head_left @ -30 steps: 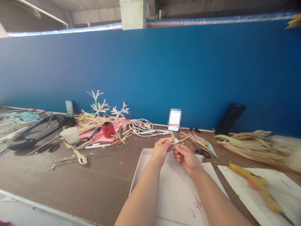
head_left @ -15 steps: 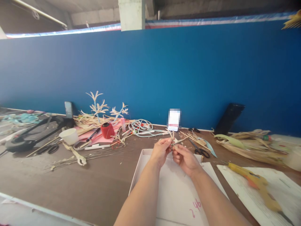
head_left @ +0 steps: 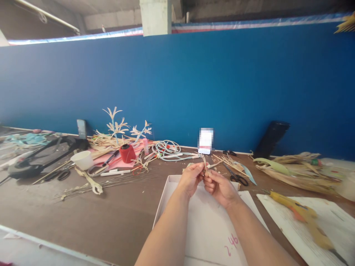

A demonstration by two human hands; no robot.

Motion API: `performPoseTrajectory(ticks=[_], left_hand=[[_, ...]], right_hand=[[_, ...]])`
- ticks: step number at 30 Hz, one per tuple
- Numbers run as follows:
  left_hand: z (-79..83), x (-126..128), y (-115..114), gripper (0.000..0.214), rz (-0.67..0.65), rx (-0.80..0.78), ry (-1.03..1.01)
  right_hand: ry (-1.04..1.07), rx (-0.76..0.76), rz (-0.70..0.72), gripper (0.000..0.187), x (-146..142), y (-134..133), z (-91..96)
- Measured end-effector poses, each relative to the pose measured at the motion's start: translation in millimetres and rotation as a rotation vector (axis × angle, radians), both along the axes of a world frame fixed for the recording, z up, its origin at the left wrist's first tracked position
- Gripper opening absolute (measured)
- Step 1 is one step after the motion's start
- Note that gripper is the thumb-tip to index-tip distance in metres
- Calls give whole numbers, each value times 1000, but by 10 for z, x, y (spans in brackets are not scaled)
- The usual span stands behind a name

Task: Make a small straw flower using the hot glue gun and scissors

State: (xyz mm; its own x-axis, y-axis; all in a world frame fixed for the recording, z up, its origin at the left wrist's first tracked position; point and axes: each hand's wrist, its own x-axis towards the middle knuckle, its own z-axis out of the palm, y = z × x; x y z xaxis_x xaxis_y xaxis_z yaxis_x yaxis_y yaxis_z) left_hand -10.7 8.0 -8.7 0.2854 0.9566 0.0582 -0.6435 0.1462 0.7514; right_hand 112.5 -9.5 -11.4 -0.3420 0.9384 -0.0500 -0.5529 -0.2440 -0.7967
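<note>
My left hand (head_left: 192, 179) pinches a thin pale strip (head_left: 204, 159), like dried husk, between thumb and fingers. Right beside it, my right hand (head_left: 219, 184) is closed on the same small piece, with the fingertips of both hands almost touching. The strip's tip sticks up above the fingers; its lower part is hidden by them. Both hands are over the far end of a white box lid (head_left: 205, 225) with pink handwriting. Black-handled scissors (head_left: 240, 180) lie just right of my right hand.
A yellow glue gun (head_left: 302, 214) rests on papers at right, near dried husks (head_left: 299, 177). A phone (head_left: 205, 142) leans on the blue partition (head_left: 177, 81). Leftward are a coiled cable (head_left: 166, 150), red thread spool (head_left: 127, 153), husk flowers (head_left: 115, 125), white cup (head_left: 82, 160) and thin wires (head_left: 94, 188).
Both hands stay in nearly the same place. The pale strips above the fingers looked more spread before and now show as a narrower upright tip.
</note>
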Motion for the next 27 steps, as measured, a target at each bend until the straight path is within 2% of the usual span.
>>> performPoseTrajectory(ticks=[6, 27], left_hand=[[5, -27, -6, 36, -44, 48, 4], [12, -20, -7, 35, -3, 44, 17]], right_hand=[[24, -19, 24, 15, 11, -9, 3], [-10, -15, 13, 16, 4, -13, 18]])
